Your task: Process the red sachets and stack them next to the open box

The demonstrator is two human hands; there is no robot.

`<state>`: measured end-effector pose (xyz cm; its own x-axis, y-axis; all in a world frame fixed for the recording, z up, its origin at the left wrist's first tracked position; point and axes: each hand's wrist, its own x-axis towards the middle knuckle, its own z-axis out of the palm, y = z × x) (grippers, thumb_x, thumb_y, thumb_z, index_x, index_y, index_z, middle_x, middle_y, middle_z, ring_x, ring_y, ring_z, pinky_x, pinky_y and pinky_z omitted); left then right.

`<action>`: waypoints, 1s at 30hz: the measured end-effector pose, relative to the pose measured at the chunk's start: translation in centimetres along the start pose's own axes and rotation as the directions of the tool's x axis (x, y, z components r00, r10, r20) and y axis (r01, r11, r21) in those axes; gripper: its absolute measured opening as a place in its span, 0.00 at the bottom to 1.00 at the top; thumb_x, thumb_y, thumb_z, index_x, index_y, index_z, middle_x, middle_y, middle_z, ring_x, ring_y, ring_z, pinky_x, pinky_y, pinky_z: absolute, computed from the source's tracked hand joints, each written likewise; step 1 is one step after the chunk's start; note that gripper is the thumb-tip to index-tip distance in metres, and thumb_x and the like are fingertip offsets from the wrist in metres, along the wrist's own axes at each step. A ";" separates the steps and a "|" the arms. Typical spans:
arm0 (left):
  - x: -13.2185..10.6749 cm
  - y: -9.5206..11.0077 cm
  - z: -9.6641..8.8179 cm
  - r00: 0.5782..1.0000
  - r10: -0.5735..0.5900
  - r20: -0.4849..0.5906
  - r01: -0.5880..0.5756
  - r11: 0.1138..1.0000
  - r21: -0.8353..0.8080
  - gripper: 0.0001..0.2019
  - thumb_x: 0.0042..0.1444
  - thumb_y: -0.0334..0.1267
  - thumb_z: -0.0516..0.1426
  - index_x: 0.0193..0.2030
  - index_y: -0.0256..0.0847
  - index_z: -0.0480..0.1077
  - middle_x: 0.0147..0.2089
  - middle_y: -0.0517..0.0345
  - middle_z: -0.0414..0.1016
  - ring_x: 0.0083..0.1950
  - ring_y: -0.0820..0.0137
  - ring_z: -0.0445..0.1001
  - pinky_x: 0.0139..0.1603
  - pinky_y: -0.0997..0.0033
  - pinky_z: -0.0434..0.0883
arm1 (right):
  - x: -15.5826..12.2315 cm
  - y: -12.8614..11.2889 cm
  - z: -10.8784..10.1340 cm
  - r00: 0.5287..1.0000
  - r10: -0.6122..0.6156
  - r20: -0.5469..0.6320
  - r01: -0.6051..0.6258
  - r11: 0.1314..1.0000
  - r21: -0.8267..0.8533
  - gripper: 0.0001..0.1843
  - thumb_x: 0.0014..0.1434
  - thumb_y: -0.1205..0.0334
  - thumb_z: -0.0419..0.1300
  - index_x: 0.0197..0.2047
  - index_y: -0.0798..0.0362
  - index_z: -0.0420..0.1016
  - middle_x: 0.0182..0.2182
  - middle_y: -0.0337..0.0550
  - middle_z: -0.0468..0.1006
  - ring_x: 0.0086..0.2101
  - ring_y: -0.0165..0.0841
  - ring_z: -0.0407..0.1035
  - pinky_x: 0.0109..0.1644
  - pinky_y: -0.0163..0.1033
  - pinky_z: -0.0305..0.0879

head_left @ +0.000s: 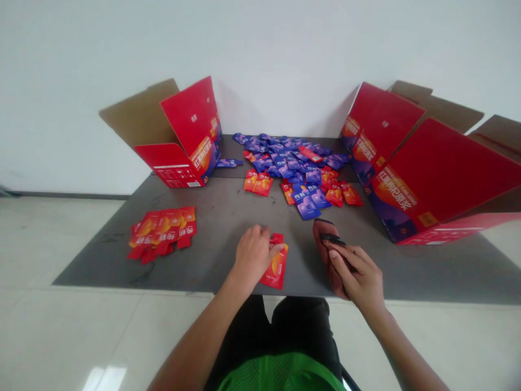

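The person sits at the near edge of a grey table (203,212). The left hand (253,254) lies on the table near this edge. Its fingers are bent and it grasps the far end of a red sachet (277,269), with the thumb on top. The sachet lies flat, and its near end reaches almost to the table edge. A second red piece shows just behind the thumb.

The right hand (358,274) is to the right of the sachet and apart from it. It is closed around a dark thing (330,238), which sticks out from the far side of the fingers. What this thing is, I cannot tell.

A red pile (163,231) of sachets lies on the left part of the table. A heap (293,163) of blue and red sachets is spread at the far middle. An open left box (185,141) stands at the far left. Two open right boxes (431,184) stand tilted on the right side, one behind the other.
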<state>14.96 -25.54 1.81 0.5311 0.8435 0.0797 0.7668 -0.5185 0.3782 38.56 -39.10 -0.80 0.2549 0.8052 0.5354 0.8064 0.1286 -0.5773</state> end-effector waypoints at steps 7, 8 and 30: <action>1.9 -1.1 -0.6 0.991 0.059 0.124 -0.017 0.948 -0.317 0.19 0.62 0.40 0.65 0.59 0.42 0.75 0.52 0.50 0.82 0.50 0.61 0.81 0.51 0.66 0.75 | -0.2 -0.2 0.1 1.000 0.015 -0.026 -0.014 0.999 0.031 0.15 0.69 0.56 0.62 0.57 0.40 0.80 0.46 0.40 0.81 0.45 0.35 0.75 0.49 0.40 0.71; 1.7 -1.0 -1.0 0.992 0.076 0.102 -0.033 0.929 -0.370 0.19 0.62 0.40 0.65 0.60 0.44 0.75 0.52 0.53 0.82 0.49 0.63 0.81 0.50 0.68 0.76 | -0.2 -0.1 0.1 0.999 0.017 -0.028 -0.016 0.999 0.039 0.15 0.69 0.56 0.62 0.57 0.40 0.80 0.46 0.40 0.81 0.45 0.35 0.75 0.49 0.40 0.71; -10.7 -1.6 1.9 0.821 0.520 -0.236 -0.507 0.854 0.118 0.15 0.72 0.37 0.56 0.61 0.37 0.73 0.63 0.46 0.76 0.66 0.60 0.74 0.65 0.52 0.71 | 1.4 -0.5 -0.2 0.987 -0.022 0.161 0.014 0.999 0.049 0.15 0.70 0.53 0.61 0.56 0.41 0.81 0.44 0.42 0.80 0.44 0.34 0.76 0.49 0.41 0.71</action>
<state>8.73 -33.95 -1.39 0.7499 0.4558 0.4794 0.4281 -0.8869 0.1736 38.64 -38.13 0.39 0.1481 0.8849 0.4416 0.7830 0.1679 -0.5990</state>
